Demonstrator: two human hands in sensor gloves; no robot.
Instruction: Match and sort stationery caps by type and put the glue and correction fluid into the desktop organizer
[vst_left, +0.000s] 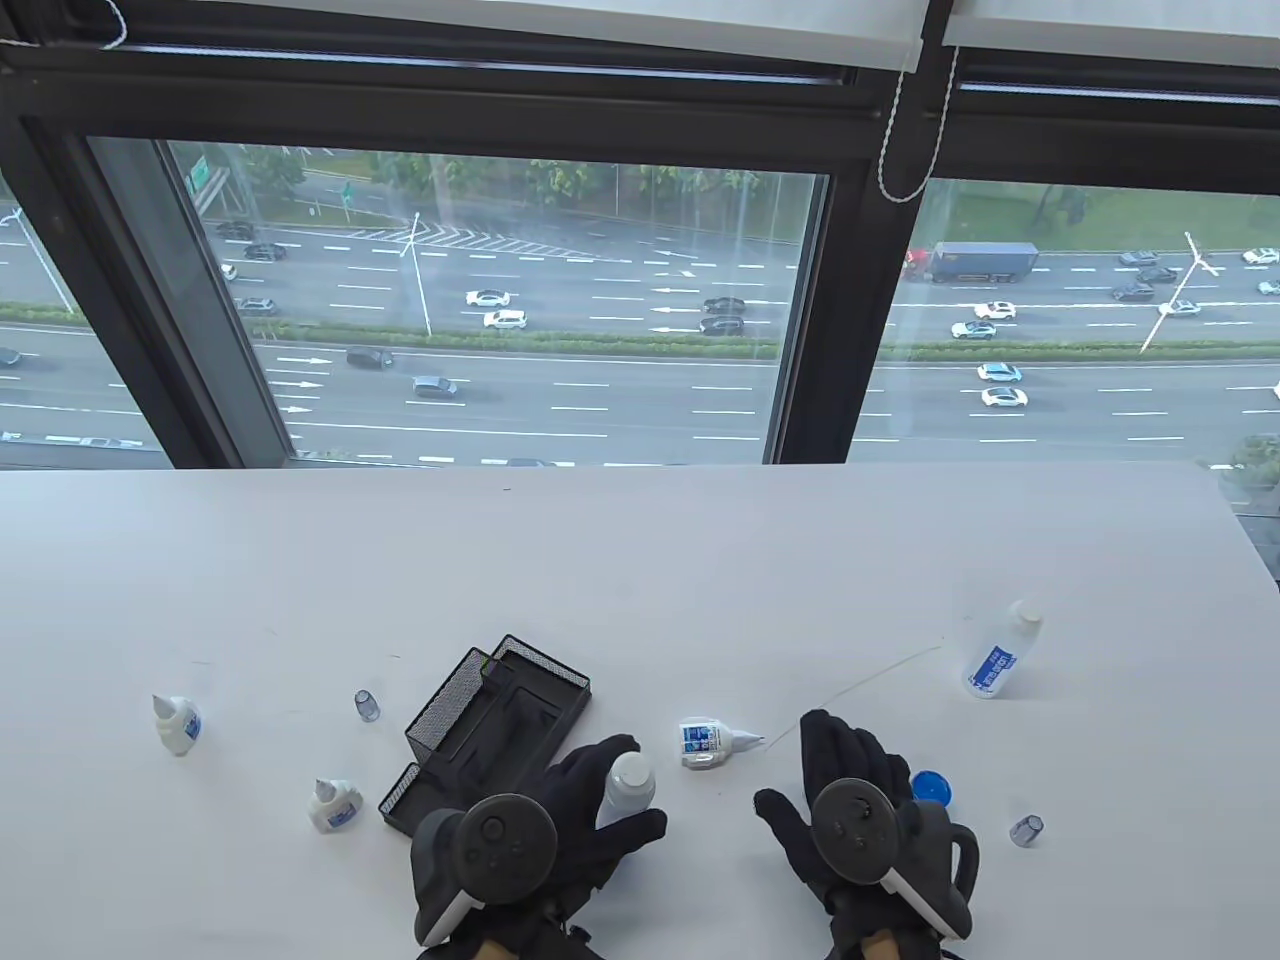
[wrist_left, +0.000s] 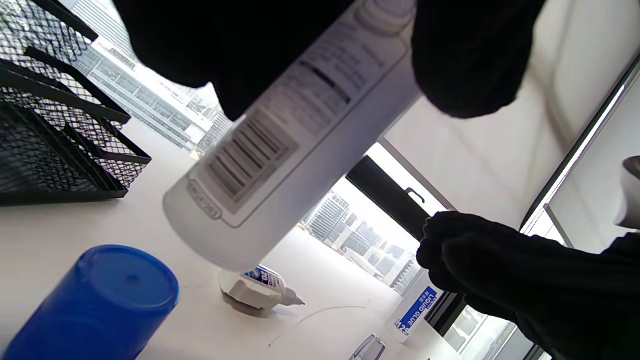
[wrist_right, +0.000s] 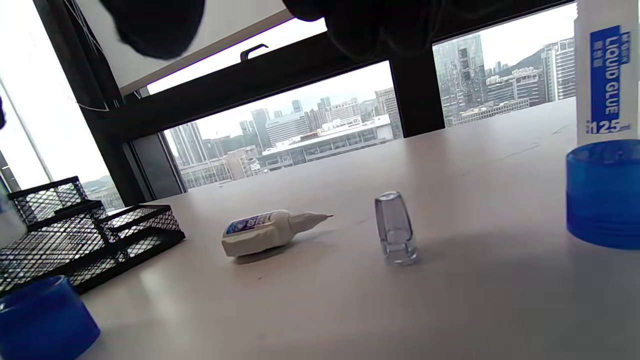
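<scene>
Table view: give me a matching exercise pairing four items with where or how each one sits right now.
Items
1. glue bottle
2. correction fluid
3. organizer
4. blue cap

Places
A. lying on its side between the hands
B. gripped in the left hand
C. beside the right hand
D. beyond the left hand

Pairs: 1-B, 2-A, 3-D, 4-C

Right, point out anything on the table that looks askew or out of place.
One correction fluid bottle lies on its side, uncapped, nozzle pointing right; the two at the left stand upright. A thin streak on the table runs from its tip toward the standing glue bottle.
</scene>
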